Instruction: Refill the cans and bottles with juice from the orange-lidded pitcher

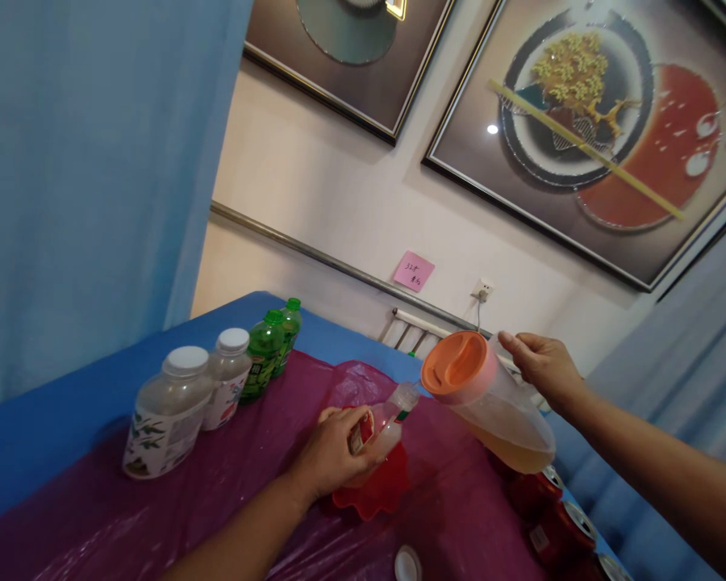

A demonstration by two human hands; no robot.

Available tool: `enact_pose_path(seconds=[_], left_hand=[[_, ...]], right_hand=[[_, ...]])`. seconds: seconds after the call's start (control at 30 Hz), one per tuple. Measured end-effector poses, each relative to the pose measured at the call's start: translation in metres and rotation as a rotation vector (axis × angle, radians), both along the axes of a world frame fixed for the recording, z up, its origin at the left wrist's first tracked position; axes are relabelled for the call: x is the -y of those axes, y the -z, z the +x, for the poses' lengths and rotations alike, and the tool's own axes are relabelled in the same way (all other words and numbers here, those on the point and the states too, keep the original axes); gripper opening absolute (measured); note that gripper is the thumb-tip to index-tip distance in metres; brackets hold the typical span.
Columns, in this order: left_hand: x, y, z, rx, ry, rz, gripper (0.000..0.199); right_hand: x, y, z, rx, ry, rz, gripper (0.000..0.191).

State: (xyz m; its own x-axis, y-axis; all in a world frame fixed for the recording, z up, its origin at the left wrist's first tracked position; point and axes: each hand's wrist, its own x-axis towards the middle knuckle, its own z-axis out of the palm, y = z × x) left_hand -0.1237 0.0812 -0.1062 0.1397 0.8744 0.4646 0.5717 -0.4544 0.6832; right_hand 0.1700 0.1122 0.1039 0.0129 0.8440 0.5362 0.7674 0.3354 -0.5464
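Note:
My left hand (339, 448) is wrapped round a small clear bottle (390, 428) with a red label, its uncapped mouth tilted up to the right. Below it sits a red scalloped dish (378, 484). By its handle, my right hand (544, 367) grips a translucent pitcher (502, 420) with an orange lid (456, 363). The pitcher is tilted to the left, with yellowish liquid inside and its lid close to the bottle's mouth. No stream of liquid can be made out between them.
Two white-capped jars (169, 415) and two green bottles (266, 351) line the left of the purple table cover (235, 492). Red cans (560, 532) stand at the lower right. A white cap (407, 562) lies near the front. Blue curtains (85, 177) hang on both sides.

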Motion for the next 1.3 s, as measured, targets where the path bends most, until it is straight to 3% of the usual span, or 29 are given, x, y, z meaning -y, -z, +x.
enact_pose_path(seconds=[0.8, 1.13, 1.3], left_hand=[[-0.002, 0.0051, -0.0007, 0.006, 0.003, -0.009, 0.034], [-0.0046, 0.0066, -0.0019, 0.012, 0.002, -0.042, 0.048], [-0.0037, 0.006, -0.0013, -0.001, 0.0, -0.032, 0.035]], right_hand=[[-0.0007, 0.0006, 0.0033, -0.017, 0.037, -0.021, 0.066], [-0.0014, 0.0007, 0.005, -0.02, 0.024, -0.018, 0.066], [0.0019, -0.0013, 0.0007, -0.012, 0.031, -0.013, 0.067]])
